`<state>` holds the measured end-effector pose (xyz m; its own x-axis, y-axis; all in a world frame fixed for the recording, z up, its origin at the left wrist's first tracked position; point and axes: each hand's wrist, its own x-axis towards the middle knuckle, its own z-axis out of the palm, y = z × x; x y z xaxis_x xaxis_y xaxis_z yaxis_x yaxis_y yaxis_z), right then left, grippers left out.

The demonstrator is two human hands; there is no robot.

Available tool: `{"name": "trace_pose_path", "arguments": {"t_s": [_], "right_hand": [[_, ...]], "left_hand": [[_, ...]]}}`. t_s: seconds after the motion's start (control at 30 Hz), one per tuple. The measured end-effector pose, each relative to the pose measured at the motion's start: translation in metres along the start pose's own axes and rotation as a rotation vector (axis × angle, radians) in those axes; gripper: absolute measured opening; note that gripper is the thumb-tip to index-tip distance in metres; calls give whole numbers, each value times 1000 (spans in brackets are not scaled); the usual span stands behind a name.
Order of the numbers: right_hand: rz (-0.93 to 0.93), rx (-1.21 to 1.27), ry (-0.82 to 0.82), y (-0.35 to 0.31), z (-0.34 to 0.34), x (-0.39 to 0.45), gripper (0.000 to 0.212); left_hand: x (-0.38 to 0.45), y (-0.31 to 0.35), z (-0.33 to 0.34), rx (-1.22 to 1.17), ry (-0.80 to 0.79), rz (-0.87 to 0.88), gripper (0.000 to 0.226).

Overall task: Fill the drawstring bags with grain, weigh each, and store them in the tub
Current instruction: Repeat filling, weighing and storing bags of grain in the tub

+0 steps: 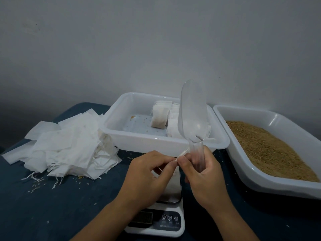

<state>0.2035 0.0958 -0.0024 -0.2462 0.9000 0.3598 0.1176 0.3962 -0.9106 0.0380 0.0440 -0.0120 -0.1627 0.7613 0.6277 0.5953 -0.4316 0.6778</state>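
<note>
Over the kitchen scale (171, 190), my left hand (147, 176) and my right hand (203, 173) meet. My right hand grips the handle of a clear plastic scoop (192, 115), which points up, and its fingertips pinch a thin white drawstring (181, 154). My left hand pinches the same string; a small bag beneath it is mostly hidden by the hand. Behind the scale is a white tub (132, 136) with filled bags (160, 117) along its right side. A second white tub (257, 181) on the right holds brown grain (267, 146).
A heap of empty white drawstring bags (69, 145) lies on the dark blue tabletop (52, 206) at the left. Loose grains are scattered in front of the heap and near the scale. A bare grey wall stands behind the table.
</note>
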Motion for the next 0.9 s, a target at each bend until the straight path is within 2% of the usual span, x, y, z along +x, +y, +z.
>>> {"name": "trace_pose_path", "arguments": {"t_s": [0.23, 0.37, 0.47, 0.53, 0.7, 0.8, 0.9], "right_hand": [[-9, 13, -48, 0, 3, -1, 32], [-12, -6, -42, -1, 2, -2, 43], [-22, -63, -30, -2, 4, -4, 45], [-52, -134, -9, 0, 5, -5, 37], [-166, -152, 99, -2, 2, -6, 41], [-289, -172, -53, -7, 0, -7, 31], [-324, -247, -153, -8, -1, -5, 38]], "left_hand": [[1, 4, 1, -86, 59, -139, 19], [2, 2, 0, -10, 155, -188, 17], [5, 3, -3, 81, 219, -141, 14], [6, 3, -5, 155, 220, -67, 18], [7, -3, -5, 305, 224, 28, 19], [9, 0, -8, 316, 213, 47, 29], [9, 4, -10, 269, 154, 59, 27]]}}
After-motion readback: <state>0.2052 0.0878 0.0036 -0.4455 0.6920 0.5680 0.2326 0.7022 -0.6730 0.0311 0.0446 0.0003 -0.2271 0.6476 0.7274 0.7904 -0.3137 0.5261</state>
